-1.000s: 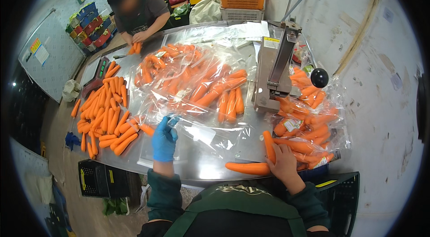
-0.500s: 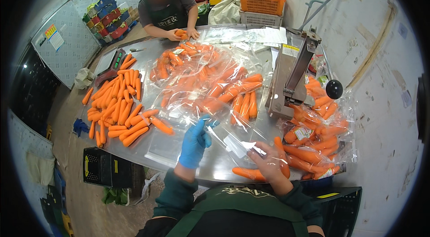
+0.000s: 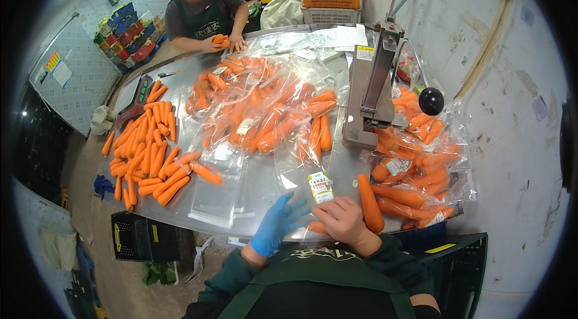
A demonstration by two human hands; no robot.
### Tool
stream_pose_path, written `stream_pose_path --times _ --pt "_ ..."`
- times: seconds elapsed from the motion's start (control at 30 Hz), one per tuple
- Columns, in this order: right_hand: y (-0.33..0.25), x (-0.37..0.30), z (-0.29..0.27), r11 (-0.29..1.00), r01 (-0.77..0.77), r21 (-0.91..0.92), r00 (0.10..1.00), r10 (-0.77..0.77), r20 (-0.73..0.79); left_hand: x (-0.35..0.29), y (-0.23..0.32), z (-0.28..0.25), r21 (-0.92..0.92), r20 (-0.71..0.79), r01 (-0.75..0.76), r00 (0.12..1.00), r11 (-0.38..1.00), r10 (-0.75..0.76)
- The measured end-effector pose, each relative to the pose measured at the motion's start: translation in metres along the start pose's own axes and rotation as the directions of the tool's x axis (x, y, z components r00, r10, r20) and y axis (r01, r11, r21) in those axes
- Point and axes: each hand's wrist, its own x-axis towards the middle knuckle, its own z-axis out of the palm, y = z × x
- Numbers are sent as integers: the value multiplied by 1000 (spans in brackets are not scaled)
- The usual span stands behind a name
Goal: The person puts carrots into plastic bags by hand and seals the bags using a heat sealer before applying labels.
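Note:
My left hand [image 3: 278, 225], in a blue glove, is held with its fingers spread and stretched out over the near end of a clear plastic bag [image 3: 289, 168]. My bare right hand [image 3: 341, 218] has its fingers bent and close together at the lower edge of a green-and-white printed label [image 3: 321, 187]; its thumb is hidden. Several carrots [image 3: 326, 132] lie in the far end of that bag. Beside my right hand rests a single loose carrot [image 3: 369, 203], and another carrot [image 3: 316, 227] shows partly between my hands.
Bagged carrots [image 3: 259, 108] cover the table's middle; loose carrots [image 3: 144, 150] are heaped left by a scale [image 3: 136, 102]. Flat bags [image 3: 214, 195] lie near the front edge. A lever-handled machine [image 3: 376, 84] stands right, beside more bagged carrots [image 3: 415, 168]. Opposite, a co-worker [image 3: 208, 18] holds carrots.
My left hand has come down toward the table edge and opened. My right hand has shifted left, and the label's printed face now shows. The co-worker has lifted some carrots.

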Motion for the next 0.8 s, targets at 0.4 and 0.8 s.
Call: stream_pose_path --times 0.4,0.8 --pt "30 -19 17 13 -626 780 459 814 355 7 11 -8 -25 38 -163 986 986 164" --pt "24 19 41 -316 -615 723 339 721 604 -59 52 -26 496 -342 -686 410 533 846"
